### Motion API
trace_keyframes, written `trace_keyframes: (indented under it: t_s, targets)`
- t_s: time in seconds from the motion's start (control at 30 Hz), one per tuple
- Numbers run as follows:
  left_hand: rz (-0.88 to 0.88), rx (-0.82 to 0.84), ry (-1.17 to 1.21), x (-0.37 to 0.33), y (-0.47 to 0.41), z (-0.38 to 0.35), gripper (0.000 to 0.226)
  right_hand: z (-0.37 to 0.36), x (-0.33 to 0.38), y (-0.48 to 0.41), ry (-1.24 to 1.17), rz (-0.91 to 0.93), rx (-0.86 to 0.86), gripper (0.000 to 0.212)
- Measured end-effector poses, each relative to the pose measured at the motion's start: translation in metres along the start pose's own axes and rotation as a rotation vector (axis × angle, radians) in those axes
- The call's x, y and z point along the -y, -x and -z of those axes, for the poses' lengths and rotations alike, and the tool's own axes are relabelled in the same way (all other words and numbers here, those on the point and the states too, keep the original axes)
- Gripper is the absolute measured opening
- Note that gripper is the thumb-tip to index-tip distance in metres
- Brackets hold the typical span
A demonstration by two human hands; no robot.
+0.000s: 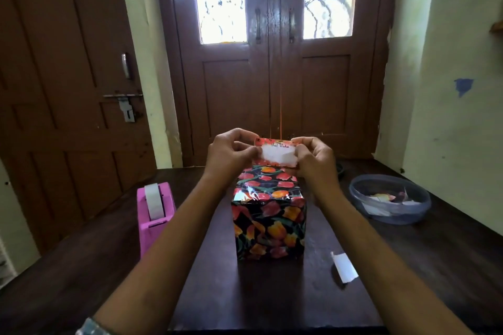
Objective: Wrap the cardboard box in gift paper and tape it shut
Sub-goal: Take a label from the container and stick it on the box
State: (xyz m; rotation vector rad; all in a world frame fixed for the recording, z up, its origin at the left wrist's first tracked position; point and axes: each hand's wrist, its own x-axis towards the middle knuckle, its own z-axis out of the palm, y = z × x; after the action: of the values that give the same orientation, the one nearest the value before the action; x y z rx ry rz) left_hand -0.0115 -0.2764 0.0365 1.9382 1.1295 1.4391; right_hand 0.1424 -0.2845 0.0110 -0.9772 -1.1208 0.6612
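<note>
A pink tape dispenser [155, 215] with a white roll stands at the left of the dark table [272, 299]. The left hand [231, 155] pinches the left end of a small "Best Wishes" tag [277, 156], held above the wrapped box [269, 215], which sits mid-table in black floral paper. The right hand [315, 160] pinches the tag's right end. A white paper strip [344, 266] lies right of the box, and a clear tub [394, 219] holding scraps sits further right.

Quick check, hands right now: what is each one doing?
Left hand: pinches the left end of the gift tag.
Right hand: pinches the tag's right end.
</note>
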Motion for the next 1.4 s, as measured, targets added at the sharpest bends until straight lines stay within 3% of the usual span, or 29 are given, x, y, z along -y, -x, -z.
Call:
trace_keyframes:
  t_s: [0.2,0.47,0.63,0.8,1.17,1.4]
  targets:
    - [0.185,-0.057,0.178,0.017,-0.018,-0.005,0.003,0.002,0.002,-0.03,0.136,-0.143,0.111,0.01]
    - [0.376,-0.062,0.156,0.046,-0.056,-0.007,0.012,-0.002,-0.002,-0.061,0.146,-0.288,0.114,0.008]
    - [0.43,-0.045,0.085,0.055,-0.063,-0.01,0.025,-0.005,-0.02,-0.075,0.276,-0.339,0.113,0.006]
    - [0.434,-0.028,-0.002,0.068,-0.064,-0.017,0.027,-0.008,-0.036,-0.079,0.565,-0.227,0.098,0.005]
    - [0.333,-0.024,-0.244,0.083,-0.074,-0.022,0.029,-0.014,-0.044,-0.083,0.762,-0.087,0.134,0.009]
    - [0.306,0.111,-0.553,0.069,-0.086,-0.032,0.027,-0.023,-0.052,-0.088,0.945,-0.07,0.128,0.018]
